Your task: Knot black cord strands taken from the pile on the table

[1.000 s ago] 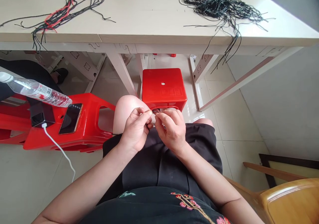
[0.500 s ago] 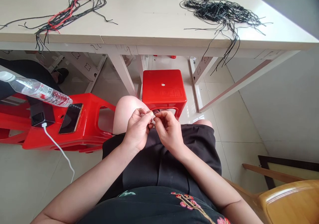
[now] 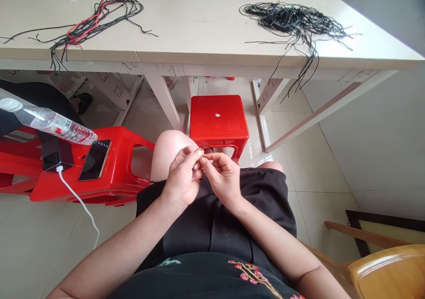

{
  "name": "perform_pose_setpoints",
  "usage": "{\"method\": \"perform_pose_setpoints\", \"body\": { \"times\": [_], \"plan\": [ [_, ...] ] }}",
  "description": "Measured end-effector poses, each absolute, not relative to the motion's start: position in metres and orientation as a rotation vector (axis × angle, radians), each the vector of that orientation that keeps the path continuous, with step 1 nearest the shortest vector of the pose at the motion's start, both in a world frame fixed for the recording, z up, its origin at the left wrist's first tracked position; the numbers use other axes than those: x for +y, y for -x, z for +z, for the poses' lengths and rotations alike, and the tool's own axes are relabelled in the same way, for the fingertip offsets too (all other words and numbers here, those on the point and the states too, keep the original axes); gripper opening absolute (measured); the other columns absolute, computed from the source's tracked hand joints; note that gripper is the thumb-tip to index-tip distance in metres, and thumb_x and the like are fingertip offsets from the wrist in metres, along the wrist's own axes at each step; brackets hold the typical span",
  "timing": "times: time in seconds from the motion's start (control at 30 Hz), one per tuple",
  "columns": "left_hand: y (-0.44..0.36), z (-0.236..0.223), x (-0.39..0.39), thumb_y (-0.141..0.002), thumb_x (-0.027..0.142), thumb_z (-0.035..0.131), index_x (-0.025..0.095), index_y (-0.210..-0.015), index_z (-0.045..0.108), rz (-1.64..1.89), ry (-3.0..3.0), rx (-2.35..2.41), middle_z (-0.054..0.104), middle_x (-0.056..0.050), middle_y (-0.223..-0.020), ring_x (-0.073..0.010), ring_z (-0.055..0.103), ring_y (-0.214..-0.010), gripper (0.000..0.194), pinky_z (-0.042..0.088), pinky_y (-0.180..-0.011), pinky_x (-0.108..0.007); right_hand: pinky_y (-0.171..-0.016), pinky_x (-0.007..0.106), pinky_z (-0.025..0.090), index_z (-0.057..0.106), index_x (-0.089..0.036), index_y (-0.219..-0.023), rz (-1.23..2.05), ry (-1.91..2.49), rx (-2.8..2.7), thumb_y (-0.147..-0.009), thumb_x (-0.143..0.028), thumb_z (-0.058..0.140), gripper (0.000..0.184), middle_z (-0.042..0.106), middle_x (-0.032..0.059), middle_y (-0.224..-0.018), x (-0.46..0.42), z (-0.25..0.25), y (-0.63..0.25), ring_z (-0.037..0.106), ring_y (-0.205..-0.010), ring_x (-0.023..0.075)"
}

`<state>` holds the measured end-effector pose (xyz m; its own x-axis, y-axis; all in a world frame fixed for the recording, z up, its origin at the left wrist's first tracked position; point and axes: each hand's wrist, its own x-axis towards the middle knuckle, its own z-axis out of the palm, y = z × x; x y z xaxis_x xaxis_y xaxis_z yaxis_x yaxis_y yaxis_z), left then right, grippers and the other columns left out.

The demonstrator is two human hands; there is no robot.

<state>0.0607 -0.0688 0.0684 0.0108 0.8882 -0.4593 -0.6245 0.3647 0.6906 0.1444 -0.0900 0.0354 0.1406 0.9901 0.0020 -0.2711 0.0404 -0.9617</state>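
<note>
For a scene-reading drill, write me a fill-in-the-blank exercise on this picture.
The left hand and right hand meet at their ____.
The heaped cords on the table are ____.
The square stool beyond the hands is ____.
The clear water bottle lies on its ____.

Missing words: fingertips; black; red; side.

No wording can be read, a red-and-white label (image 3: 63,124) is too blurred on a clear plastic water bottle (image 3: 35,117), an embossed rectangular mark (image 3: 228,126) is illegible on a square red plastic stool (image 3: 212,108)
</note>
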Motion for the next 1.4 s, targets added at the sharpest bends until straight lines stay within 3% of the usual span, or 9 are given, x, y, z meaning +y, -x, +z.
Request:
{"method": "perform_pose_setpoints", "body": {
  "times": [0.1,0.17,0.27,0.37,0.53,0.7,0.8,1.1,1.4],
  "plan": [
    [-0.059,0.072,-0.067,-0.059,0.008,0.072,0.019,-0.069,0.042,1.242,-0.342,0.984,0.052,0.006,-0.061,-0.0012,0.04,-0.042,0.033,0.023,-0.032,-0.01,-0.061,0.028,0.056,0.066,-0.022,-0.074,1.307,1.003,-0.854,-0.076,-0.026,0.065,0.004,0.066,-0.0018,-0.062,-0.088,0.038,-0.145,0.062,-0.056,0.0125],
    [-0.057,0.073,-0.066,-0.06,0.008,0.072,0.019,-0.069,0.043,1.246,-0.337,1.002,0.051,0.007,-0.058,-0.0016,0.04,-0.041,0.033,0.024,-0.032,-0.01,-0.05,0.024,0.05,0.068,-0.021,-0.074,1.403,0.98,-0.78,-0.075,-0.029,0.067,0.008,0.061,-0.003,-0.056,-0.086,0.038,-0.146,0.055,-0.048,0.01],
    [-0.054,0.074,-0.065,-0.06,0.009,0.073,0.019,-0.069,0.042,1.25,-0.343,1.019,0.043,0.009,-0.051,-0.0018,0.037,-0.04,0.033,0.024,-0.032,-0.01,-0.032,0.018,0.025,0.07,-0.019,-0.076,1.578,0.991,-0.659,-0.071,-0.035,0.071,0.017,0.05,-0.0065,-0.045,-0.085,0.037,-0.149,0.032,-0.035,0.0038],
    [-0.054,0.073,-0.066,-0.06,0.01,0.074,0.019,-0.071,0.042,1.229,-0.393,1.029,0.047,0.008,-0.055,-0.0017,0.038,-0.042,0.035,0.025,-0.033,-0.009,-0.032,0.017,0.01,0.069,-0.017,-0.074,1.705,0.979,-0.578,-0.068,-0.037,0.072,0.022,0.038,-0.0099,-0.039,-0.084,0.035,-0.151,0.018,-0.034,0.0014],
    [-0.054,0.069,-0.068,-0.06,0.018,0.077,0.019,-0.073,0.044,1.172,-0.51,1.062,0.047,0.008,-0.06,-0.0029,0.041,-0.046,0.036,0.025,-0.033,-0.009,-0.033,0.017,0.01,0.06,-0.016,-0.063,1.757,0.954,-0.467,-0.065,-0.033,0.072,0.021,0.03,-0.0118,-0.037,-0.08,0.034,-0.149,0.014,-0.034,0.0009],
    [-0.029,0.073,-0.066,-0.067,0.027,0.075,0.017,-0.085,0.06,0.932,-0.736,1.128,0.055,0.0,-0.073,-0.0052,0.046,-0.056,0.025,0.028,-0.035,-0.01,-0.033,0.016,0.007,0.051,-0.018,-0.061,1.683,0.884,-0.294,-0.063,-0.025,0.07,0.021,0.02,-0.0142,-0.041,-0.068,0.038,-0.163,0.009,-0.037,0.0017],
    [-0.009,0.078,-0.067,-0.063,0.026,0.079,0.013,-0.079,0.064,0.8,-0.847,1.182,0.057,-0.002,-0.069,-0.0069,0.048,-0.056,0.025,0.031,-0.037,-0.012,-0.033,0.016,0.006,0.046,-0.019,-0.061,1.622,0.859,-0.236,-0.064,-0.024,0.07,0.025,0.017,-0.0141,-0.043,-0.063,0.043,-0.174,0.007,-0.039,0.0028],
    [0.006,0.097,-0.074,-0.058,0.028,0.081,0.014,-0.078,0.069,0.874,-0.914,1.234,0.06,-0.004,-0.078,-0.0069,0.049,-0.055,0.028,0.038,-0.042,-0.016,-0.032,0.016,0.008,0.038,-0.02,-0.058,1.657,0.823,-0.154,-0.065,-0.022,0.071,0.034,0.015,-0.0137,-0.044,-0.067,0.049,-0.179,0.005,-0.04,0.0038],
    [0.004,0.092,-0.074,-0.072,0.025,0.072,0.02,-0.087,0.071,0.648,-1.113,1.143,0.067,-0.002,-0.081,-0.0081,0.057,-0.065,0.016,0.049,-0.059,-0.017,-0.033,0.016,0.008,0.045,-0.019,-0.058,1.652,0.82,-0.262,-0.07,-0.022,0.068,0.026,0.017,-0.013,-0.044,-0.075,0.047,-0.171,0.007,-0.039,0.003]
  ]
}}
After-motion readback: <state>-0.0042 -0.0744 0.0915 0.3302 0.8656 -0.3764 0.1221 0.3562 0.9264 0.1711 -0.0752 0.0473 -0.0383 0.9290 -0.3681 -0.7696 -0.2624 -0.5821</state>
